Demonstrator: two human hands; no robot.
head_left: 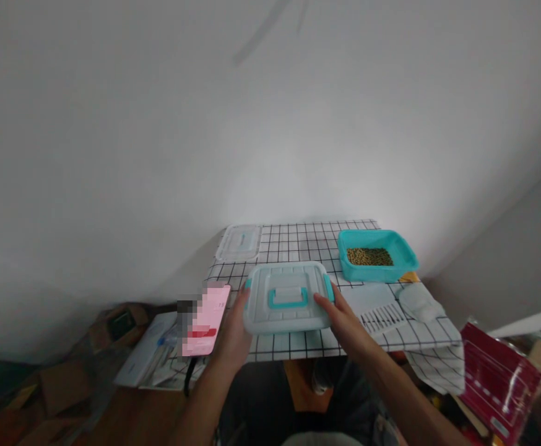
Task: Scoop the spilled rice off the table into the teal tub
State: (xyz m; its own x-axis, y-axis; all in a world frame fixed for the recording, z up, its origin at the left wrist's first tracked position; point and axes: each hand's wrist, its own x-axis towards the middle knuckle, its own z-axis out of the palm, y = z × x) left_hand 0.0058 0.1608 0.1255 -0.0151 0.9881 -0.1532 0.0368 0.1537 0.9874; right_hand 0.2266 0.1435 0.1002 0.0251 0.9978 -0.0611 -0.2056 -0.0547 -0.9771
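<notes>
A pale storage box (282, 319) with a closed lid, a teal handle and teal side latches is held over the near middle of the table. My left hand (239, 325) grips its left side, with the fingertips mostly hidden. On the right side my right hand (338, 310) is wrapped around the edge by the latch, thumb on top of the lid. To the right and farther back, an uncovered teal bin (378, 272) contains many small greenish-brown grains or beans (370, 256). A clear plastic lid (239, 243) lies flat at the back left.
The table has a checked cloth (293, 238). A pink phone-like screen (210, 316) stands at the left. A white sheet with black marks (377, 310) and a white crumpled item (421, 303) lie at the right. A dark red package (496, 375) is beside the table.
</notes>
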